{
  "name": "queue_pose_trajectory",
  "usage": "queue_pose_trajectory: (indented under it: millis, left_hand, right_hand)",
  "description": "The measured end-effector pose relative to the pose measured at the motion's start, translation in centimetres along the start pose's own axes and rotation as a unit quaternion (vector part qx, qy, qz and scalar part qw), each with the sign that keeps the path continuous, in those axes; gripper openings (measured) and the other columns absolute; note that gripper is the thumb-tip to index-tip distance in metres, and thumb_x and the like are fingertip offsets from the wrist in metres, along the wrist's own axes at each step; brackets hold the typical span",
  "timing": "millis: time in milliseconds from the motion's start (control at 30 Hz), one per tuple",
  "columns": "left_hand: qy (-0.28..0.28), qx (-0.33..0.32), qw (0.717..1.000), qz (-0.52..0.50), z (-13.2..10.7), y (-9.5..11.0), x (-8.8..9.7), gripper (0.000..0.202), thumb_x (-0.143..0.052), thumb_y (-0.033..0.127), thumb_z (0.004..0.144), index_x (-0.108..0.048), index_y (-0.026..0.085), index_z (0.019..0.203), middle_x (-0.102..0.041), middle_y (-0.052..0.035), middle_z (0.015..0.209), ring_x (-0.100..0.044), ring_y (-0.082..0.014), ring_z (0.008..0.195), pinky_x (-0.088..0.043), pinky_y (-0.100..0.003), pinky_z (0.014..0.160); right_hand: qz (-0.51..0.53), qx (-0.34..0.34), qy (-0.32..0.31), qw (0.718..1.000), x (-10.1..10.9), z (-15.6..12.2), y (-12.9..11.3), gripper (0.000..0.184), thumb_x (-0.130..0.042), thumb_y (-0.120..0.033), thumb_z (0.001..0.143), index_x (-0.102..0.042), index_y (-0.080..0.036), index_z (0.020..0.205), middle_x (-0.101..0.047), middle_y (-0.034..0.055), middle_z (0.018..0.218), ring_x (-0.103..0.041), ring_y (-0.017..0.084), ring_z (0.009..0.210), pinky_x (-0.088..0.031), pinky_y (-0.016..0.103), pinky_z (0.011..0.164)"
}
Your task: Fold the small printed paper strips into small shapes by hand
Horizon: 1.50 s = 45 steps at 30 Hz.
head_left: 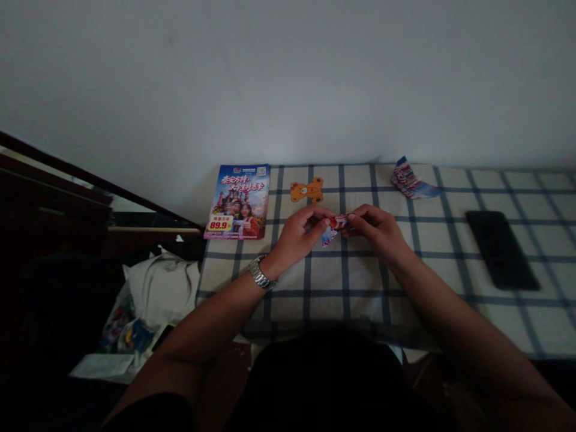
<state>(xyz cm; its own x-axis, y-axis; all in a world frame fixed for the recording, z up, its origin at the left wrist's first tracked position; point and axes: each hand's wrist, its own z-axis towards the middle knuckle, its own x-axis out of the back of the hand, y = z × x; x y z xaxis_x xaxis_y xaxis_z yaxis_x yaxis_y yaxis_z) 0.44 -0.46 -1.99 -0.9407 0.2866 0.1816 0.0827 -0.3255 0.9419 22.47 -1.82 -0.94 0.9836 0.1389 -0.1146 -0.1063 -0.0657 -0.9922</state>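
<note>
Both your hands are closed narrow, fingers pinched together on a small piece of red-and-blue printed paper [335, 227] above the middle of the checked cloth [324, 312]. Your left hand [299, 235] and right hand [375, 233] nearly meet around it, and a pointed corner hangs below the pinch. Your fingers hide much of the piece, so you can't tell exactly how it is folded or gripped.

The paper is small, so a loose pinch could let it drop or spring open. Pulling your hands apart too sharply could tear it. The dim light makes its edges hard to read, which raises the risk of a misplaced fold. Your left wrist, with its metal watch [261, 273], sits just near the leaflet [236, 202], so a wide swing could knock it. The bear cutout [306, 190] lies just beyond your hands, and the black phone [501, 250] is well off to the right.
</note>
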Motion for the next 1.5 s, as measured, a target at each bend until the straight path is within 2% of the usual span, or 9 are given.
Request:
queue_pose_trajectory:
  millis: [233,400,533,667,867,1033,1233,1500]
  left_hand:
    - [0.007,-0.003,0.999,0.031,-0.01,0.78,-0.19,0.013,-0.065,0.029,0.101,-0.07,0.019,0.107,-0.076,-0.0047,0.1,-0.073,-0.0152,0.091,-0.058,-0.028,0.083]
    - [-0.006,0.016,0.999,0.036,-0.07,0.78,-0.18,0.008,-0.067,0.021,0.097,-0.068,0.019,0.104,-0.076,-0.0031,0.094,-0.072,-0.0141,0.086,-0.057,-0.025,0.077]
    - [-0.018,0.022,0.998,0.058,-0.03,0.74,-0.08,0.014,-0.069,0.031,0.099,-0.071,0.02,0.108,-0.077,-0.0033,0.095,-0.072,-0.0146,0.084,-0.056,-0.026,0.074]
    - [-0.033,0.01,0.996,0.08,0.05,0.8,0.06,0.019,-0.068,0.038,0.101,-0.073,0.02,0.101,-0.077,-0.0027,0.093,-0.072,-0.0147,0.083,-0.057,-0.026,0.076]
    - [-0.017,0.01,0.997,0.068,0.01,0.48,0.14,0.027,-0.067,0.047,0.101,-0.072,0.02,0.1,-0.077,-0.0032,0.092,-0.072,-0.0155,0.082,-0.058,-0.027,0.077]
    - [-0.011,0.012,0.999,0.046,0.03,0.41,0.08,0.027,-0.067,0.047,0.101,-0.072,0.02,0.102,-0.078,-0.0034,0.092,-0.073,-0.0159,0.082,-0.058,-0.027,0.077]
    - [-0.015,0.008,0.998,0.064,0.05,0.49,0.1,0.026,-0.065,0.045,0.102,-0.072,0.02,0.102,-0.077,-0.0035,0.091,-0.073,-0.0158,0.082,-0.059,-0.027,0.077]
    - [-0.039,0.017,0.998,0.056,-0.03,0.23,0.06,0.023,-0.067,0.042,0.101,-0.07,0.02,0.101,-0.075,-0.0019,0.087,-0.071,-0.0146,0.078,-0.058,-0.026,0.074]
  right_hand:
    - [-0.029,0.007,0.003,1.0,0.0,0.02,0.1,0.031,-0.083,-0.054,0.086,-0.074,-0.024,0.085,-0.079,0.0028,0.083,-0.075,0.02,0.075,-0.067,0.035,0.073]
    - [-0.065,0.017,-0.021,0.998,0.22,0.08,0.29,0.032,-0.081,-0.055,0.088,-0.073,-0.024,0.087,-0.078,0.0029,0.081,-0.074,0.02,0.073,-0.065,0.037,0.073]
    - [-0.087,0.03,-0.024,0.995,0.21,0.04,0.1,0.03,-0.081,-0.053,0.088,-0.073,-0.024,0.085,-0.077,0.0021,0.077,-0.073,0.02,0.071,-0.061,0.034,0.071]
    - [-0.107,0.035,-0.028,0.993,-0.04,-0.02,-0.17,0.032,-0.08,-0.055,0.089,-0.073,-0.024,0.085,-0.077,0.0018,0.074,-0.072,0.019,0.069,-0.059,0.033,0.069]
    - [-0.102,0.013,-0.03,0.994,-0.27,-0.07,-0.18,0.036,-0.076,-0.06,0.09,-0.076,-0.024,0.092,-0.078,0.0034,0.079,-0.074,0.022,0.074,-0.062,0.036,0.074]
    - [-0.119,0.016,-0.064,0.991,-0.38,-0.22,-0.03,0.032,-0.076,-0.056,0.091,-0.077,-0.024,0.094,-0.08,0.0035,0.087,-0.074,0.02,0.077,-0.061,0.033,0.074]
    - [-0.15,0.028,-0.065,0.986,-0.52,-0.31,-0.23,0.036,-0.072,-0.059,0.094,-0.074,-0.023,0.088,-0.078,0.0039,0.082,-0.072,0.02,0.075,-0.059,0.033,0.07]
    - [-0.188,0.039,-0.074,0.979,-0.32,-0.37,-0.2,0.034,-0.071,-0.054,0.096,-0.07,-0.023,0.084,-0.074,0.0021,0.075,-0.068,0.018,0.069,-0.053,0.03,0.063]
